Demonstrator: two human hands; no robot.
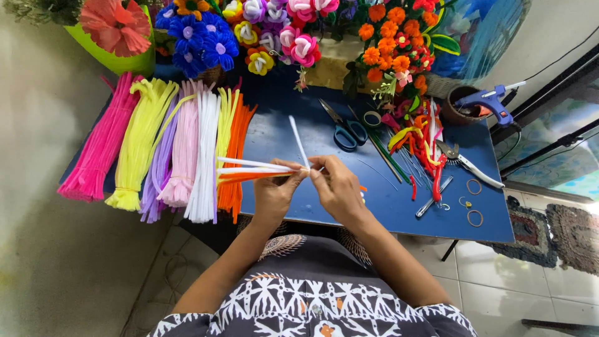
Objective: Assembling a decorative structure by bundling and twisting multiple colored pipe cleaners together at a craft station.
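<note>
Over the near edge of the blue table point(287, 134), my left hand point(274, 193) pinches a small bunch of white and orange pipe cleaners point(249, 170) that points left. My right hand point(337, 187) meets it at the same pinch point, fingers closed on the bunch's end. One white pipe cleaner point(298, 140) sticks up and away from the pinch. Bundles of pink, yellow, purple, white and orange pipe cleaners point(168, 146) lie in a row on the table's left side.
Blue-handled scissors point(344, 128) lie mid-table. Red, yellow and green pipe cleaner pieces point(421, 143), pliers point(465, 163) and rubber bands point(474, 187) sit at right. A blue glue gun point(490, 100) rests on a brown bowl. Finished pipe cleaner flowers point(274, 31) line the far edge.
</note>
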